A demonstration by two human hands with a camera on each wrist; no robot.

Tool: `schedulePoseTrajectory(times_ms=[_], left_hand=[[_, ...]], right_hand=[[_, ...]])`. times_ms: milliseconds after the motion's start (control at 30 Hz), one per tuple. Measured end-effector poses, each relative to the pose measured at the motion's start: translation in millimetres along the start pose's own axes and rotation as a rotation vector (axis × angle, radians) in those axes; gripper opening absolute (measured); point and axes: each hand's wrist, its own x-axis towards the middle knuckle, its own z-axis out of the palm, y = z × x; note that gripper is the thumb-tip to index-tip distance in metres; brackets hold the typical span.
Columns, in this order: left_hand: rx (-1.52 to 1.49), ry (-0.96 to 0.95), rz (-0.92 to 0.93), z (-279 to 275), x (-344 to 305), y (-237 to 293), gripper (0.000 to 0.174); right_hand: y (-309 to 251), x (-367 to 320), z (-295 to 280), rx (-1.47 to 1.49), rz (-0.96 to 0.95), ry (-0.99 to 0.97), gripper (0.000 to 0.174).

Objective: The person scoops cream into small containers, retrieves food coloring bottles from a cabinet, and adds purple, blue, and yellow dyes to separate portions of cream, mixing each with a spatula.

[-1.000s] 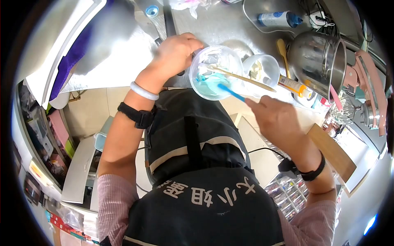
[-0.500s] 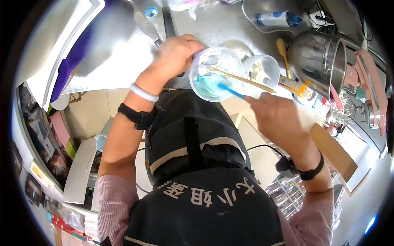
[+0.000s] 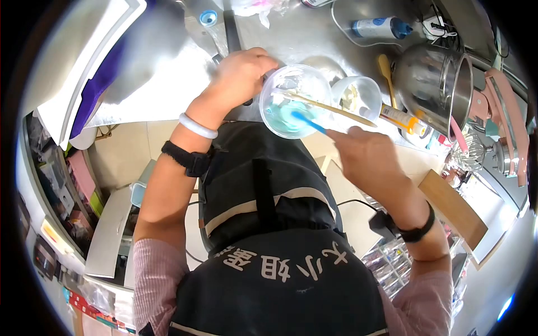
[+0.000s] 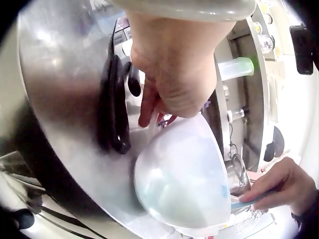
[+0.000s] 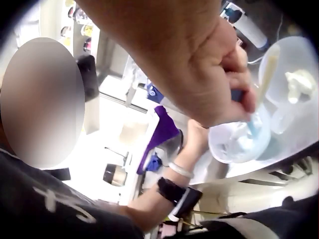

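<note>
My left hand (image 3: 242, 74) grips the rim of a translucent plastic bowl (image 4: 182, 174) at the table's front edge, tilting it. Inside the bowl lies pale turquoise and white cream (image 3: 288, 115). My right hand (image 3: 367, 162) holds a blue spatula (image 3: 309, 122), its tip down in the cream. In the right wrist view the fingers of my right hand (image 5: 214, 74) are curled round the handle. A wooden stick (image 3: 336, 109) leans across the bowl, one end in the cream. Beside it stands a second clear bowl (image 3: 370, 95) with off-white cream.
To the right are an orange-capped bottle (image 3: 399, 119), a wooden spoon (image 3: 385, 73), a metal mixing bowl (image 3: 428, 84) and a pink mixer (image 3: 507, 123). Behind lie a blue-capped bottle (image 3: 376, 27) and a cable. A black-handled tool (image 3: 231, 32) lies beyond my left hand.
The blue spatula's tip has moved left through the cream, with my right hand shifting left along with it. My left hand and the bowl have stayed nearly in place.
</note>
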Motion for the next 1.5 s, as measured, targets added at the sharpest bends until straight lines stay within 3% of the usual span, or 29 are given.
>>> schedulePoseTrajectory(times_ms=[67,167,300,367,500,567,633,733,1033,1167,1300,1433,1500], left_hand=[[-0.004,-0.039,0.021,-1.6,1.1,2.9,0.025],[-0.007,-0.01,0.032,-0.5,2.6,2.8,0.025],[-0.017,-0.013,0.039,-0.4,-2.0,0.2,0.025],[0.012,-0.023,0.018,-0.5,0.1,0.7,0.024],[-0.024,-0.027,0.053,4.9,-0.8,-1.5,0.023],[-0.028,-0.032,0.04,4.0,-1.9,-0.5,0.022],[-0.013,-0.033,0.036,5.4,-2.9,-1.5,0.022],[-0.006,-0.044,0.048,4.1,-0.9,-0.5,0.024],[0.001,-0.052,0.041,-2.2,0.1,-0.3,0.027],[0.023,-0.062,0.035,0.1,1.5,-1.8,0.025],[-0.008,-0.024,0.048,-1.5,1.0,-4.9,0.022],[-0.029,0.019,-0.001,2.6,2.6,-5.1,0.023],[-0.054,0.02,-0.012,4.3,1.9,-3.3,0.024]], right_hand=[[-1.2,-3.1,-5.6,-0.013,0.019,-0.032,0.025],[2.1,-3.1,-12.3,-0.027,0.0,0.085,0.024],[7.9,-3.2,-21.4,-0.063,-0.028,0.009,0.022],[9.1,-7.5,-28.3,-0.011,0.105,0.032,0.019],[-7.2,-7.8,-17.6,-0.101,0.11,-0.199,0.017],[-7.2,-9.0,-12.1,0.011,0.111,-0.13,0.018],[-8.5,-8.7,-17.0,0.055,-0.037,0.033,0.021],[5.6,-12.2,-17.1,-0.09,-0.091,-0.009,0.032],[4.4,-3.9,-13.2,0.031,-0.012,0.026,0.021],[8.1,-0.8,-8.8,-0.048,-0.065,0.034,0.025],[15.3,-11.0,-13.2,0.1,0.003,0.091,0.027],[16.0,-30.1,-9.6,0.016,-0.079,0.1,0.035],[11.9,-34.7,-28.4,-0.031,-0.037,-0.035,0.036]])
